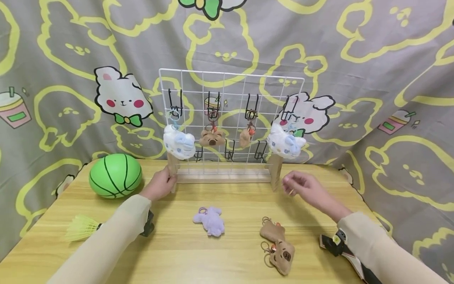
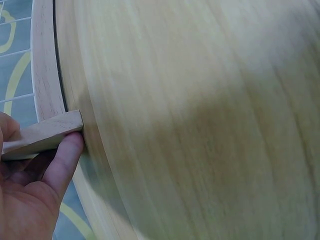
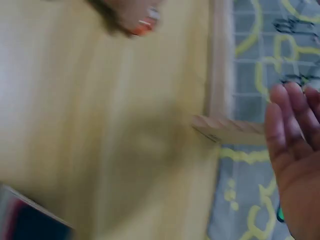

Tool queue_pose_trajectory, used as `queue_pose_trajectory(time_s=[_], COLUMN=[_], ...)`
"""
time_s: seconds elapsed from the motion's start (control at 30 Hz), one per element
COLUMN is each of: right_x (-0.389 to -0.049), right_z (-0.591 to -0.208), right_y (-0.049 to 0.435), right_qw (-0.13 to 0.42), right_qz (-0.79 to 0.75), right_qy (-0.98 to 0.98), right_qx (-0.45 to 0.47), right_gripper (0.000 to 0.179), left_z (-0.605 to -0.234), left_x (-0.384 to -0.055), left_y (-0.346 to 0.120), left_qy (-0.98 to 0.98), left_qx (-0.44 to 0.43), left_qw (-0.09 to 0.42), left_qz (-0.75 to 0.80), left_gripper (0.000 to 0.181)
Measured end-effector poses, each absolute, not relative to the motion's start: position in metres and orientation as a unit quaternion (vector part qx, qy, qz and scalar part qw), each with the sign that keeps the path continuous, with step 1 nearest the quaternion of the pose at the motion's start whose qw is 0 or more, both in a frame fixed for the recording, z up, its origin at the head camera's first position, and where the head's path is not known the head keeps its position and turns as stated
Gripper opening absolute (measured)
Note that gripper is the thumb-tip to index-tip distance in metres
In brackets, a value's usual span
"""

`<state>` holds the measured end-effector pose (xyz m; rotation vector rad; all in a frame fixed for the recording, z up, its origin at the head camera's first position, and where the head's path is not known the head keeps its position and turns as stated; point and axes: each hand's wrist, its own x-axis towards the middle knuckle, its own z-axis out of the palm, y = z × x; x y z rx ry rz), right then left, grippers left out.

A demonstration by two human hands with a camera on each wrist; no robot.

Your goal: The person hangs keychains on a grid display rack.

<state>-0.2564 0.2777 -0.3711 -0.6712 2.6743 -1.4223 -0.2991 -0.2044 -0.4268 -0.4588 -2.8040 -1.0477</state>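
A white wire grid rack (image 1: 227, 73) on a wooden base stands at the back of the table. My left hand (image 1: 161, 184) holds its left wooden end piece (image 2: 47, 131), thumb on one side and fingers on the other. Just off the right wooden end piece (image 1: 275, 173) is my right hand (image 1: 303, 185); in the right wrist view its fingers (image 3: 295, 117) are extended and hold nothing. From black hooks on the grid hang a white plush cat-head keychain (image 1: 179, 142) at the left, a similar keychain (image 1: 285, 142) at the right, and brown plush keychains (image 1: 212, 138) between them.
A green ball (image 1: 116, 175) sits left of the rack, with a yellow shuttlecock (image 1: 82, 228) nearer me. On the table lie a purple plush keychain (image 1: 211, 221) and brown plush keychains (image 1: 283, 256). A dark, light-edged object (image 1: 354, 264) is partly under my right forearm. Patterned curtain (image 1: 142, 39) hangs behind.
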Motion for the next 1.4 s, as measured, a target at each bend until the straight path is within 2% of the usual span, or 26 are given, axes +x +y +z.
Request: queue_pose_trajectory(time_s=[0.1, 0.27, 0.47, 0.63, 0.87, 1.13, 1.4], right_x=[-0.249, -0.239, -0.235, -0.235, -0.235, -0.235, -0.238], right_z=[-0.388, -0.407, -0.412, -0.413, -0.412, -0.409, -0.414], right_y=[0.271, 0.256, 0.244, 0.241, 0.239, 0.242, 0.24], right_qw=[0.067, 0.108, 0.166, 0.179, 0.166, 0.145, 0.194], right_qz=[-0.418, -0.355, -0.336, -0.323, -0.3, -0.382, -0.499], right_qy=[0.868, 0.872, 0.87, 0.872, 0.876, 0.857, 0.8], right_qx=[-0.258, -0.319, -0.318, -0.322, -0.34, -0.313, -0.27], right_gripper=[0.021, 0.009, 0.005, 0.003, 0.006, 0.011, 0.017], left_z=[-0.419, -0.417, -0.417, -0.418, -0.419, -0.417, -0.417], left_x=[-0.296, -0.294, -0.294, -0.294, -0.295, -0.294, -0.293], left_y=[-0.2, -0.197, -0.198, -0.199, -0.198, -0.197, -0.198], left_qy=[-0.929, -0.932, -0.931, -0.93, -0.93, -0.931, -0.932], left_qx=[-0.144, -0.141, -0.138, -0.139, -0.137, -0.139, -0.137], left_qw=[0.047, 0.047, 0.04, 0.041, 0.041, 0.04, 0.04], left_qz=[-0.337, -0.331, -0.335, -0.338, -0.339, -0.336, -0.334], left_gripper=[0.031, 0.031, 0.031, 0.032, 0.04, 0.041, 0.037])
